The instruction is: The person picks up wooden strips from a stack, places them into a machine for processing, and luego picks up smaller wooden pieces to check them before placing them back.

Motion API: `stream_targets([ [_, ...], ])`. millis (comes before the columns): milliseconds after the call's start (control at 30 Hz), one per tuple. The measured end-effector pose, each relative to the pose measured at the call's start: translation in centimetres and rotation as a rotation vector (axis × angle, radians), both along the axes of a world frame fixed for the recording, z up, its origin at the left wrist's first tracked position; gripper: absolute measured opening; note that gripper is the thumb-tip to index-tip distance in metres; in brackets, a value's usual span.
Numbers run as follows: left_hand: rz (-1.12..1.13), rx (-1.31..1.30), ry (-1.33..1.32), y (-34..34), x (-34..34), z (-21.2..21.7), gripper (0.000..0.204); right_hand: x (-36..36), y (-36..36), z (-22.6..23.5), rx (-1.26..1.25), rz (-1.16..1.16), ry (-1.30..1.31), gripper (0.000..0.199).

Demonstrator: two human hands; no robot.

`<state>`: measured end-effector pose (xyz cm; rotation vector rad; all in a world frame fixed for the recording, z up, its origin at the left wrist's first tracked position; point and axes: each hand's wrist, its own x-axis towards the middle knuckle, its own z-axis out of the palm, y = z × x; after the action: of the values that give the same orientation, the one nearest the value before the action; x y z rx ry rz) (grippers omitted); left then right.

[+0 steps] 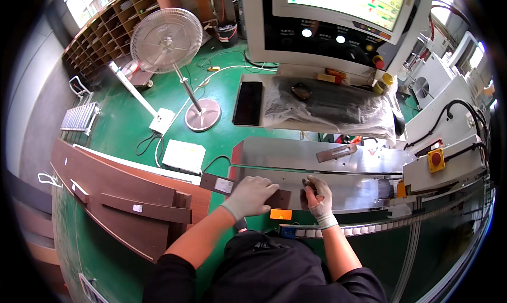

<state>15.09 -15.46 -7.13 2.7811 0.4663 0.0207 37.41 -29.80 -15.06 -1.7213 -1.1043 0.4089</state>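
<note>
My left hand (250, 196), in a pale glove, is closed over a narrow dark brown board (279, 199). That board carries a white label (223, 185) and sticks out on both sides of the hand, lying across the left end of the metal machine bed (343, 184). My right hand (320, 201), also gloved, is pinched to the right of the board's end, apart from it. A small dark thing (304, 197) shows at its fingertips, too unclear to name. An orange tag (281, 214) sits just below the board.
Brown panels (127, 197) are stacked at left. A fan (167, 41) stands beyond them. A control panel (327, 41) with a bright screen rises ahead, behind a plastic-covered keyboard shelf (338, 105). A metal plate (337, 153) rests on the bed; a red-and-yellow switch (436, 160) is at right.
</note>
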Motion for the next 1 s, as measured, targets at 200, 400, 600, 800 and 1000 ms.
stream_targets([
  [200,-0.171,0.021,-0.019,-3.4,9.1,-3.7,0.061,4.7,-5.2,0.6,0.011,-0.069,-0.025,0.026],
  [400,-0.179,0.124,-0.059,-3.0,12.5,-3.0,0.049,14.5,-17.7,-1.2,-0.026,-0.361,-0.251,0.019],
  [600,0.088,0.234,-0.166,-0.3,7.7,-7.3,0.062,20.9,-28.6,-1.4,-0.238,-0.528,-0.574,0.03],
  [800,0.191,0.183,-0.162,-3.6,12.5,-8.1,0.065,21.6,-26.2,-2.8,-0.244,-0.446,-0.661,0.018],
  [1000,0.303,0.143,-0.208,-8.7,19.9,-8.2,0.062,21.5,-25.2,-2.1,-0.22,-0.454,-0.66,0.016],
])
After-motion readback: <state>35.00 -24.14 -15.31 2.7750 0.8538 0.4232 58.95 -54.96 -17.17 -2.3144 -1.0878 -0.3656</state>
